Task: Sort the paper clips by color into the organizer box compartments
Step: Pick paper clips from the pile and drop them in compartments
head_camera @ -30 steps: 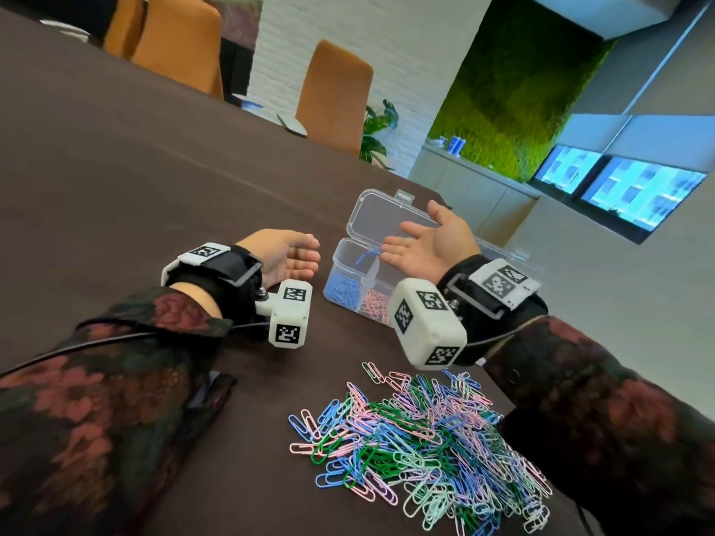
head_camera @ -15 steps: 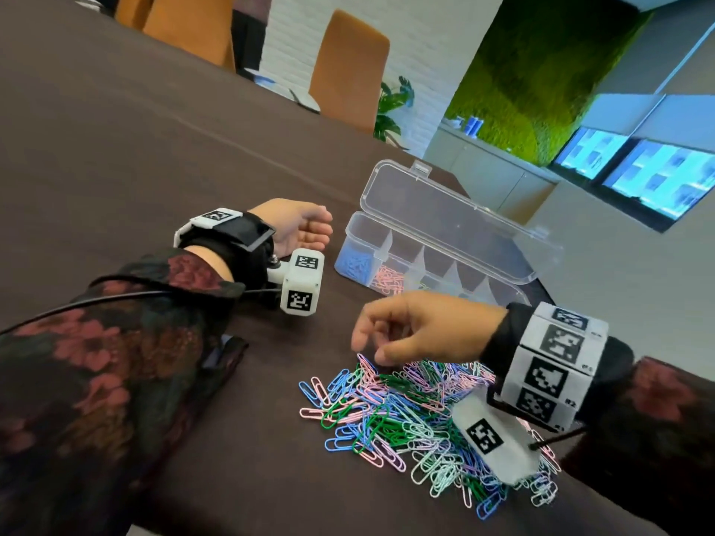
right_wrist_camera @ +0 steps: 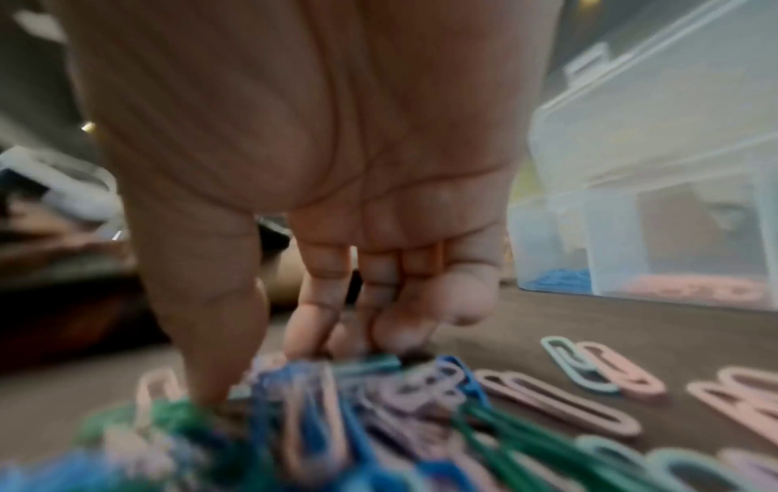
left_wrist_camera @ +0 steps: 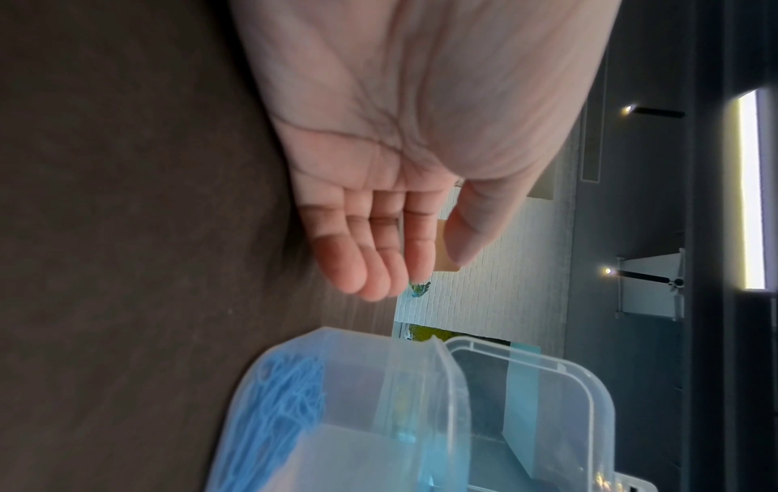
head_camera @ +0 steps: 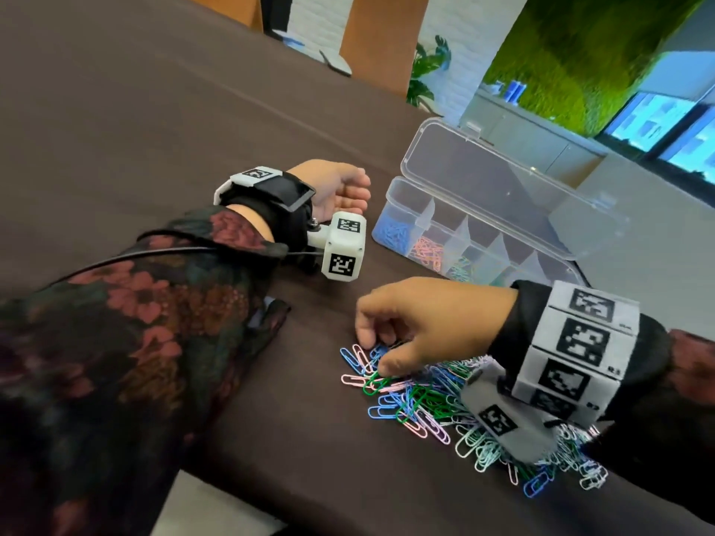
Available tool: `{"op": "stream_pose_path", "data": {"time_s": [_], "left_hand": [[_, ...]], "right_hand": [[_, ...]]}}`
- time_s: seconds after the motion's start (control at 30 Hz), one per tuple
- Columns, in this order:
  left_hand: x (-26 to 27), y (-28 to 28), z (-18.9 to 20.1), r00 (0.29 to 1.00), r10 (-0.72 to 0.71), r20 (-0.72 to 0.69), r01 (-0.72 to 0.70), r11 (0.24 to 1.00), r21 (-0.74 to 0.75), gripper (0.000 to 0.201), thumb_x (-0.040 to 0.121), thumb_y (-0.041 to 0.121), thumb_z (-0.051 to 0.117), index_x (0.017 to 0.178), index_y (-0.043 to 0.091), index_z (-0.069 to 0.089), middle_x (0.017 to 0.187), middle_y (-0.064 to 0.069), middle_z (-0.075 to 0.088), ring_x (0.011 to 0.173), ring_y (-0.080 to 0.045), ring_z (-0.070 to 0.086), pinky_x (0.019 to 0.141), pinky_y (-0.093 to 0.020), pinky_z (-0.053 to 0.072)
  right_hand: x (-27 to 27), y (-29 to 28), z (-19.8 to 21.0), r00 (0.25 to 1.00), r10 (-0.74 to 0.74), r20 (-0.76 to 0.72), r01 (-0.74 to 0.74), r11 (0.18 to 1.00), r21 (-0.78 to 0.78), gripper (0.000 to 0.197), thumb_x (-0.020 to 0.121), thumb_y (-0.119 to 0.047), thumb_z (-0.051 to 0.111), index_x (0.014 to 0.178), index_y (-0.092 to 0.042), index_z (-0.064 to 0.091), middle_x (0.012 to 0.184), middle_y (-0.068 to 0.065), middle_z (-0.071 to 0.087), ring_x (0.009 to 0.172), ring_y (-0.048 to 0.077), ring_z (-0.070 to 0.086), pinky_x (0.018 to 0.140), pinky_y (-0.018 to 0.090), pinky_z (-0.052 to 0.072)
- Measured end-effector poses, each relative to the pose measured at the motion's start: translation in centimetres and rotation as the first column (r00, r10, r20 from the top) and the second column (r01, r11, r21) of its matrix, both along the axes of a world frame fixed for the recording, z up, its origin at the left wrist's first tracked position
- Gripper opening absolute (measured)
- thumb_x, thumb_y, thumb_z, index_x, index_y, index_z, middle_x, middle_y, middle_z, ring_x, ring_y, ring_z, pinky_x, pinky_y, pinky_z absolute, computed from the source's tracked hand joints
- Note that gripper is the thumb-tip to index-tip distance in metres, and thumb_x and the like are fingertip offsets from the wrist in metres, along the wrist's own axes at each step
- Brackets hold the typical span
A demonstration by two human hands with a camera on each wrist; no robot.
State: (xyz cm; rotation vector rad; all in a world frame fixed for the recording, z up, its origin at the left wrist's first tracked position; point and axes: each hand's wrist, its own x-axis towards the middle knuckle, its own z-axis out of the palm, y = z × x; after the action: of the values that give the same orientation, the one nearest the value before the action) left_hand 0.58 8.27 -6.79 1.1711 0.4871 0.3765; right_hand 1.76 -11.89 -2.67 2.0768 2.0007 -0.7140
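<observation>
The right hand [head_camera: 433,323], at lower centre of the head view, curls thumb and fingertips [right_wrist_camera: 311,329] down onto the left edge of the paper clip pile [head_camera: 445,404]; whether a clip is pinched cannot be told. The organizer box [head_camera: 479,241] lies up-frame of it, lid open, its long axis running toward the lower right. The left hand [head_camera: 340,187] rests relaxed, empty, just left of the box's blue compartment [head_camera: 394,230].

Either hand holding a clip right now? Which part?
Left hand: nothing. Right hand fingertips are down in the clip pile; whether one is pinched cannot be told.
</observation>
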Motion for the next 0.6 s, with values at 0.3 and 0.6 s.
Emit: {"op": "stream_pose_path", "data": {"time_s": [0.3,0.6], "left_hand": [[-0.1,-0.1,0.1,1.000,-0.003,0.004,0.003,1.000,-0.014,0.022,0.098,0.022,0.047,0.082,0.010,0.055,0.074,-0.004,0.055,0.063,-0.013,0.053,0.048,-0.017,0.049],[0.3,0.3,-0.1,1.000,0.000,0.009,0.000,1.000,0.000,0.022,0.098,0.023,0.046,0.084,0.009,0.055,0.076,-0.004,0.055,0.064,-0.015,0.053,0.047,-0.016,0.050]], "right_hand": [[3.1,-1.0,-0.4,0.965,-0.196,-0.174,0.204,0.979,0.028,0.024,0.081,-0.013,0.073,0.069,-0.025,0.056,0.065,-0.009,0.057,0.056,0.001,0.048,0.059,0.016,0.040],[6.5,-2.6,-0.3,0.520,-0.473,-0.711,0.659,0.752,-0.018,0.018,0.086,0.011,0.053,0.092,-0.005,0.059,0.054,-0.003,0.058,0.048,0.008,0.055,0.044,0.017,0.040]]}}
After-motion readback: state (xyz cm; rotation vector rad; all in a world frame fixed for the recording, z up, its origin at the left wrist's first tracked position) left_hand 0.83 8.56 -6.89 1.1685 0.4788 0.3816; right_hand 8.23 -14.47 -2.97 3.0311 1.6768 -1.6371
